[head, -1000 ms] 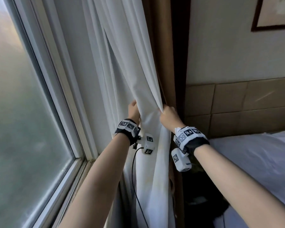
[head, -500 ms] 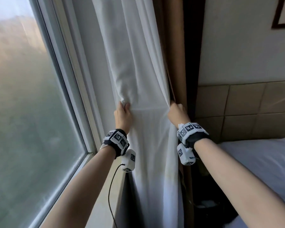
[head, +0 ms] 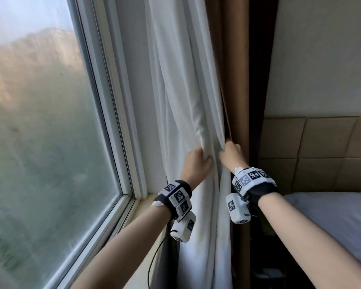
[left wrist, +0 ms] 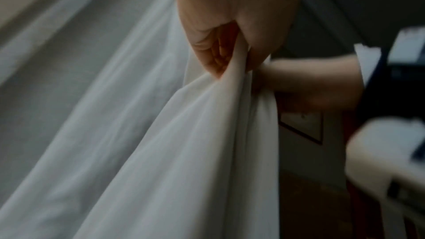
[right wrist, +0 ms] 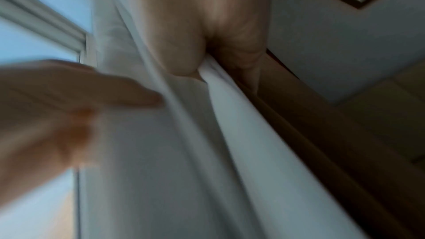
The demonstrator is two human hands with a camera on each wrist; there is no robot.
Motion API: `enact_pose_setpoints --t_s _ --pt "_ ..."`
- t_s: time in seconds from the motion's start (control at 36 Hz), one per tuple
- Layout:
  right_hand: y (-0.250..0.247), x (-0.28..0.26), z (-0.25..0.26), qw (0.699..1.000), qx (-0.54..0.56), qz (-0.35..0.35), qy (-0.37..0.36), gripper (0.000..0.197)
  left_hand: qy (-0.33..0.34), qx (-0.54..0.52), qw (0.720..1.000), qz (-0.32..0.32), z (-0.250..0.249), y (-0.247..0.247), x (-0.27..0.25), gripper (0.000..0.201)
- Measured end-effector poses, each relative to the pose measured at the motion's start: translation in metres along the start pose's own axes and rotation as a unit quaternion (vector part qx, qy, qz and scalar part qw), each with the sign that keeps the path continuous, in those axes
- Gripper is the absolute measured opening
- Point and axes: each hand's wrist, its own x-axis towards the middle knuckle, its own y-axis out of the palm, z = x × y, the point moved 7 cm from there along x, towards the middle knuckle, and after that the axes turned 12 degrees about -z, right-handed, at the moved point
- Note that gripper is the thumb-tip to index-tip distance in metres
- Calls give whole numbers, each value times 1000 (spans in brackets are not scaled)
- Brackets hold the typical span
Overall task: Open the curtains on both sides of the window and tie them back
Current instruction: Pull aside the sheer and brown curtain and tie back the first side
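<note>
Hands: while both hands grip cloth, the left hand [head: 196,163] bunches a fold of the white curtain [head: 181,90] in curled fingers, and the right hand [head: 230,153] pinches its other edge, close beside the left.
Grip detail: from the left wrist, the fingers [left wrist: 207,48] wrap a gathered ridge of fabric; the right wrist view is blurred but shows cloth squeezed between thumb and palm.
Curtain position: drawn to the right side of the window [head: 50,142], hanging beside a brown drape [head: 238,80] at the wall.
Handling: probably light, soft and slippery; it should gather best when grasped in a full fistful at mid-height, where a tie would sit.
Tie-back: none visible.
Surroundings: a pale windowsill [head: 142,207] below, a bed [head: 331,215] at right.
Containers: none in view.
</note>
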Motion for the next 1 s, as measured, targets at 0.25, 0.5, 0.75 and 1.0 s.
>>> enact_pose_setpoints --t_s 0.25,0.5,0.75,1.0 --pt "0 -11 -8 979 171 57 90 64 33 19 995 93 -28 60 -13 20" --pt "-13 4 -25 993 101 9 66 46 41 -48 983 171 -22 80 -17 10" --pt "-19 20 -42 999 19 24 43 36 -121 -169 971 117 64 54 16 24" --pt "-43 26 -73 998 35 -7 55 36 -239 -134 960 55 139 57 65 84"
